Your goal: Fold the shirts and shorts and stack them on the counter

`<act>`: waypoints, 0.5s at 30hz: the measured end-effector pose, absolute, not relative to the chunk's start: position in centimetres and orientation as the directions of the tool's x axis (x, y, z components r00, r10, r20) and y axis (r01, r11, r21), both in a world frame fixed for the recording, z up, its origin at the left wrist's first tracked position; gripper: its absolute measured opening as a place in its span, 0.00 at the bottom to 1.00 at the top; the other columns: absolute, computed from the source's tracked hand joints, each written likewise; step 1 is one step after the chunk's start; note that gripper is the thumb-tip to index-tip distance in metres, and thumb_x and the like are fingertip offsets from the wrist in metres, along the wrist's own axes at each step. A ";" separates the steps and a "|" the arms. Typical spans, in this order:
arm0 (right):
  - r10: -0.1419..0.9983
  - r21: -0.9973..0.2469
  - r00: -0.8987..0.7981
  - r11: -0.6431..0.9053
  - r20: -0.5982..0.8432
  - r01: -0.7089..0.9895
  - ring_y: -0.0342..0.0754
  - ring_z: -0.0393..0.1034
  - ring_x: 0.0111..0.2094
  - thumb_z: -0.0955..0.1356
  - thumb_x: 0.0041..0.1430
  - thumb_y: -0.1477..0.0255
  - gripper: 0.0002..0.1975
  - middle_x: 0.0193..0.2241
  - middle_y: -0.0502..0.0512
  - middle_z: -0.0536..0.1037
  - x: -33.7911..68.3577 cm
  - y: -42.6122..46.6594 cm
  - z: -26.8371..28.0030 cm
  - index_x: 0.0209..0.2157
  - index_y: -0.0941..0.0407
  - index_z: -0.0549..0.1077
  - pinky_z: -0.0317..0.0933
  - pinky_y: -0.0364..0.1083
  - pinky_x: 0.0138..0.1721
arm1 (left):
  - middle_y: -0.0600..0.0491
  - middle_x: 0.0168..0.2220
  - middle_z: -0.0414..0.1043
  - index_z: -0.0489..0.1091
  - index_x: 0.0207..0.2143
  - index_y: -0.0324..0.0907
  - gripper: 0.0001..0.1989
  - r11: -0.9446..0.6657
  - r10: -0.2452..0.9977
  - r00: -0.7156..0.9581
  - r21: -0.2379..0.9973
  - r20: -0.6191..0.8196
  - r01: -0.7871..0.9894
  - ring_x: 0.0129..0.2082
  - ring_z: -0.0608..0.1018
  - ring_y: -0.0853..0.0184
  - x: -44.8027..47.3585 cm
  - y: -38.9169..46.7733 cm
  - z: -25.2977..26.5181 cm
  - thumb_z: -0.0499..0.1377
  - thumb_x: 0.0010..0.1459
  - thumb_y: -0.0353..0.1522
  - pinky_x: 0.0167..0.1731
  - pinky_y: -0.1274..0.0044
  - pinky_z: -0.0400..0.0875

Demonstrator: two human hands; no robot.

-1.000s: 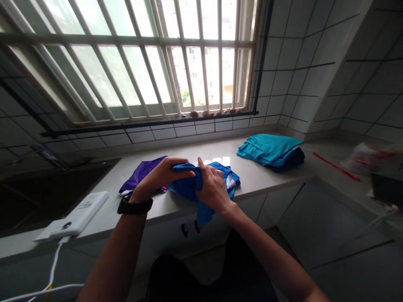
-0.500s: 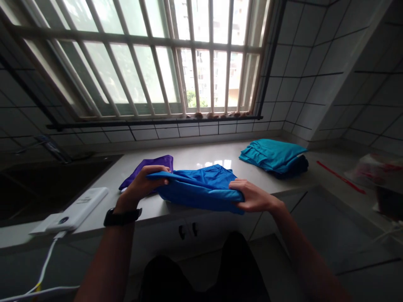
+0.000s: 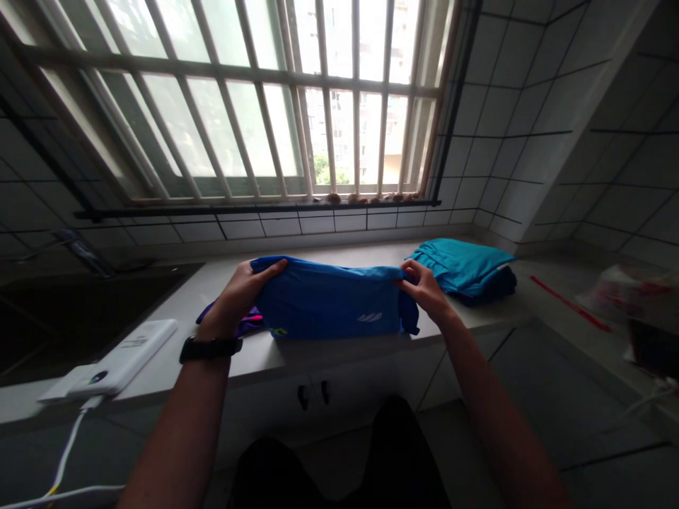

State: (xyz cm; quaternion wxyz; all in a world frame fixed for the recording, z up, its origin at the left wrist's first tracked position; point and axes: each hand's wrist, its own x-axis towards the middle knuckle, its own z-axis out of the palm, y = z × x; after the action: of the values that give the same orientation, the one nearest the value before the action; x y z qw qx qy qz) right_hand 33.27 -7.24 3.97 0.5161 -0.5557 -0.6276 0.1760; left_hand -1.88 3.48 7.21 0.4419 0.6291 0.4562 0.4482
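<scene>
That folded blue garment (image 3: pixel 329 300) by the tabletop's (image 3: pixel 254 360) near edge looks light, soft, kinda slippery, so it'd probably sag unless pinched at both top corners, where the left hand (image 3: pixel 238 291) and right hand (image 3: pixel 426 288) are clamped.

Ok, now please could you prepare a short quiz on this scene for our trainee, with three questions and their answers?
1. What colour is the held cloth between the left hand and the right hand?
2. True or false: a black band is worn on the left arm.
3. In the picture, where is the red strip, compared with the folded teal bundle?
a) to its left
b) to its right
c) on top of it

Key: 1. Blue. 2. True. 3. b.
</scene>
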 end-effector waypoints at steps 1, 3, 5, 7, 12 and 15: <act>0.878 -0.770 0.214 0.232 0.429 0.595 0.50 0.71 0.37 0.69 0.58 0.65 0.09 0.33 0.52 0.76 33.1 -6.6 3.5 0.38 0.54 0.70 0.64 0.45 0.38 | 0.49 0.29 0.77 0.75 0.35 0.41 0.26 -0.173 0.974 0.181 0.962 0.135 0.209 0.29 0.79 0.60 -1.4 4.2 7.0 0.73 0.44 0.51 0.27 0.72 0.77; 0.863 -0.645 0.321 0.006 0.389 0.764 0.55 0.73 0.46 0.68 0.58 0.71 0.12 0.43 0.61 0.79 32.6 -5.7 2.7 0.45 0.56 0.73 0.66 0.49 0.46 | 0.46 0.34 0.79 0.76 0.38 0.40 0.25 -0.180 0.980 0.148 0.913 0.134 0.366 0.35 0.82 0.56 -0.5 5.7 6.3 0.71 0.47 0.49 0.35 0.69 0.80; 0.884 -0.480 0.321 -0.130 0.339 0.867 0.58 0.71 0.55 0.67 0.59 0.75 0.19 0.53 0.67 0.77 31.8 -5.4 1.8 0.53 0.59 0.74 0.64 0.51 0.54 | 0.43 0.39 0.80 0.77 0.42 0.39 0.24 -0.230 0.973 0.123 0.766 0.196 0.600 0.43 0.82 0.51 0.3 6.8 5.0 0.71 0.47 0.46 0.45 0.65 0.80; 0.944 -0.378 0.205 -0.096 0.260 0.921 0.57 0.69 0.59 0.66 0.64 0.74 0.21 0.58 0.67 0.75 30.6 -5.8 1.0 0.58 0.58 0.73 0.63 0.50 0.58 | 0.41 0.47 0.79 0.77 0.49 0.39 0.28 -0.346 0.937 0.253 0.561 0.240 0.752 0.52 0.80 0.48 0.8 7.2 3.3 0.71 0.46 0.43 0.55 0.62 0.76; 0.991 -0.237 0.100 -0.076 0.093 0.968 0.61 0.70 0.60 0.63 0.70 0.69 0.23 0.62 0.67 0.73 26.8 -7.9 -1.2 0.63 0.54 0.72 0.66 0.57 0.57 | 0.41 0.63 0.71 0.75 0.60 0.46 0.38 -0.622 0.767 0.633 0.361 0.103 0.695 0.63 0.74 0.47 1.3 6.6 -1.3 0.71 0.46 0.48 0.63 0.62 0.69; 0.987 -0.157 0.160 -0.160 -0.009 0.975 0.66 0.63 0.67 0.62 0.70 0.69 0.26 0.70 0.66 0.65 25.4 -8.2 -2.5 0.67 0.50 0.69 0.64 0.64 0.59 | 0.42 0.67 0.69 0.75 0.60 0.49 0.34 -0.595 0.794 0.601 0.314 0.090 0.740 0.66 0.71 0.48 1.5 6.0 -3.5 0.65 0.55 0.52 0.63 0.62 0.68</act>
State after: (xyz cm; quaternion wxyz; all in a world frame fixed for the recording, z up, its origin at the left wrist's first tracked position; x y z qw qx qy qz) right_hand 25.42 -8.16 -2.46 0.0572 -0.7595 -0.6457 0.0543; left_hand 1.48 6.00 -3.50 0.1232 0.8861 0.4329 0.1110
